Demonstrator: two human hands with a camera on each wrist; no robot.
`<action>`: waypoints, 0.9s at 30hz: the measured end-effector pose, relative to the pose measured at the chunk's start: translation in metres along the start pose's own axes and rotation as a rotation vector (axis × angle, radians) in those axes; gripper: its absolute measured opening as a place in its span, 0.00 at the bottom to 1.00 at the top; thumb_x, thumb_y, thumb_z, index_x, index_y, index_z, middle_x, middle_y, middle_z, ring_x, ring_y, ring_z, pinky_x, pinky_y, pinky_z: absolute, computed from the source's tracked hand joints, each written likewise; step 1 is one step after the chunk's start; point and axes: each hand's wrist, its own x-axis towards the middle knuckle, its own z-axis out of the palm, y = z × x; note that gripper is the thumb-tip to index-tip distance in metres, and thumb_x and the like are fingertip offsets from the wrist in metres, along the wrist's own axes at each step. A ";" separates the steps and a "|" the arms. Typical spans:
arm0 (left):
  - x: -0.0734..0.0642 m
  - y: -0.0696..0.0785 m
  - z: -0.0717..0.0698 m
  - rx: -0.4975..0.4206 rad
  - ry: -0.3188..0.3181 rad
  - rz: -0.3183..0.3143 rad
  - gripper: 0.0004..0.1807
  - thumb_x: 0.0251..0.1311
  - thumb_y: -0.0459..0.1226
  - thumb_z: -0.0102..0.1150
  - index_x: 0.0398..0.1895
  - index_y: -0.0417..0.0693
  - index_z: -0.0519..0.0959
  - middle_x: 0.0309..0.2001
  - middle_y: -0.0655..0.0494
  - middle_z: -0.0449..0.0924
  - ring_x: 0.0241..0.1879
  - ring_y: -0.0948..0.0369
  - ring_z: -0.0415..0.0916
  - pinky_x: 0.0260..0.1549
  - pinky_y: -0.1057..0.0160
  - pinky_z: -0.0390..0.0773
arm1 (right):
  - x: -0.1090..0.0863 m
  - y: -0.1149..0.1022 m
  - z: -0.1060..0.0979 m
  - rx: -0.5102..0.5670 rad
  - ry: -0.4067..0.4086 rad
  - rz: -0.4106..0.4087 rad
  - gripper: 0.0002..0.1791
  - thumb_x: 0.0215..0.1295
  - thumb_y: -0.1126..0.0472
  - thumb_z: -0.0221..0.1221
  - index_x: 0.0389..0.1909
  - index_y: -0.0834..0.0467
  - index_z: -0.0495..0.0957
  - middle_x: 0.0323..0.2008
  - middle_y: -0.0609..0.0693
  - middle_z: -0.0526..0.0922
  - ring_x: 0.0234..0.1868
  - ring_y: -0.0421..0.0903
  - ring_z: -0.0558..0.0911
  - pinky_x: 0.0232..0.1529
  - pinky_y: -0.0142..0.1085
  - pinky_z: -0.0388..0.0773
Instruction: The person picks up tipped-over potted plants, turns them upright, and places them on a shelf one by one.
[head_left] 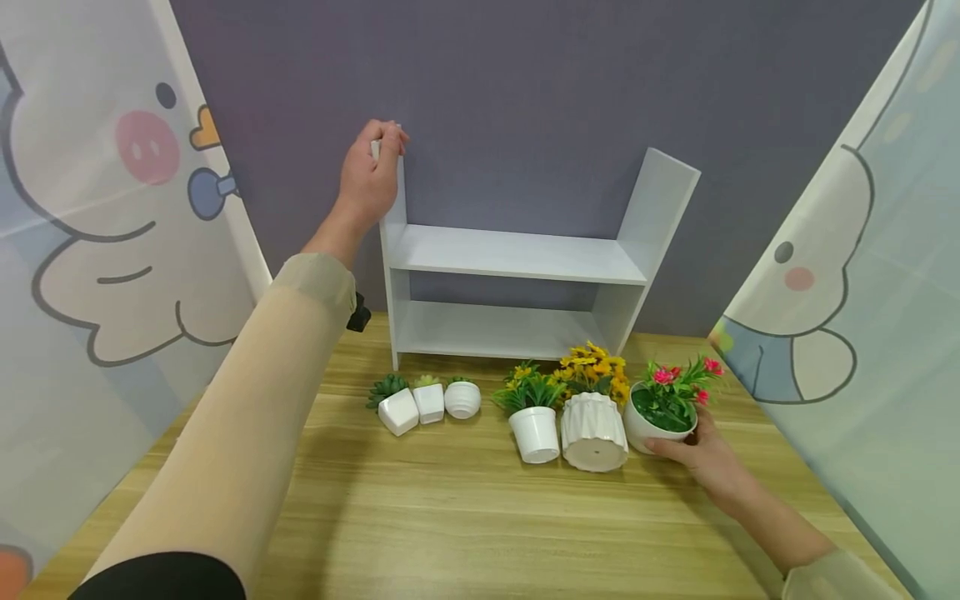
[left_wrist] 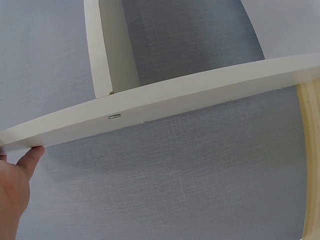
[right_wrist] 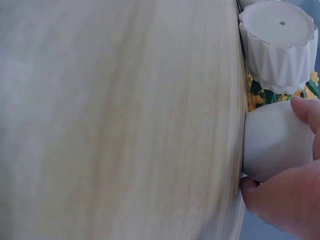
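At the back stands a white two-tier shelf (head_left: 517, 254). My left hand (head_left: 372, 171) grips the top of its left side panel (left_wrist: 165, 102), with the fingers bent over the upper end. Only the thumb side of my left hand (left_wrist: 14, 187) shows in the left wrist view. On the right, my right hand (head_left: 708, 467) holds a round white flowerpot (head_left: 639, 427) with pink flowers, thumb at the front and fingers around the far side, partly hidden. In the right wrist view the same pot (right_wrist: 277, 142) sits between thumb and fingers, close to the wooden tabletop.
Beside that pot lie a ribbed white pot (head_left: 595, 433) with yellow flowers and a smaller white pot (head_left: 536, 435) with a leafy plant, both tipped back. Three small succulent pots (head_left: 430, 403) lie before the shelf. Cartoon-printed sheets (head_left: 795, 275) flank the wooden table (head_left: 450, 525).
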 end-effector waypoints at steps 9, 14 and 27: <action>0.000 0.000 0.002 -0.004 -0.006 0.010 0.16 0.88 0.52 0.38 0.39 0.61 0.71 0.75 0.50 0.77 0.82 0.71 0.61 0.78 0.67 0.63 | 0.001 0.004 -0.002 -0.012 0.021 -0.009 0.60 0.77 0.57 0.68 0.86 0.62 0.29 0.84 0.73 0.51 0.77 0.53 0.66 0.52 0.14 0.71; -0.001 0.002 0.003 0.001 -0.012 0.011 0.16 0.89 0.52 0.38 0.39 0.62 0.71 0.74 0.50 0.77 0.82 0.71 0.61 0.78 0.68 0.63 | -0.001 0.003 -0.005 -0.048 0.078 -0.034 0.58 0.77 0.55 0.68 0.86 0.62 0.32 0.82 0.72 0.54 0.60 0.26 0.69 0.52 0.15 0.74; -0.001 0.006 0.004 0.019 -0.036 -0.008 0.17 0.89 0.53 0.37 0.42 0.60 0.71 0.76 0.51 0.76 0.83 0.71 0.60 0.78 0.68 0.62 | -0.008 -0.036 -0.011 -0.135 0.201 -0.146 0.54 0.78 0.53 0.68 0.87 0.60 0.38 0.77 0.65 0.63 0.54 0.25 0.73 0.48 0.19 0.79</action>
